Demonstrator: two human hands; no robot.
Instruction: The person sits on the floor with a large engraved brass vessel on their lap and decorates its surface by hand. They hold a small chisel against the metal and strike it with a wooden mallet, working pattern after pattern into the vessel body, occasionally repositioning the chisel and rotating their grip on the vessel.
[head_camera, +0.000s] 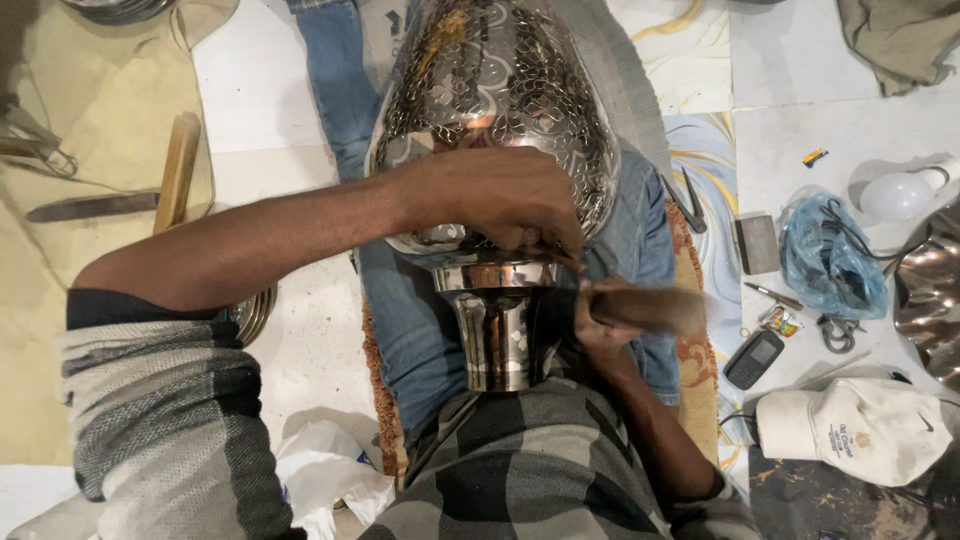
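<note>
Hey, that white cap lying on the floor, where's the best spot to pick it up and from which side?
Probably by the crown of the white cap, pinched from straight above. It lies slumped and soft, free on top, with a mobile phone close at its left edge, so a top approach seems to avoid bumping things.

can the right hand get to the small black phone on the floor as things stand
Probably not right away. The right hand is gripping a wooden-handled tool against the metal vessel. The phone lies close on that side with open floor between, so only the occupied grip hinders it.
</note>
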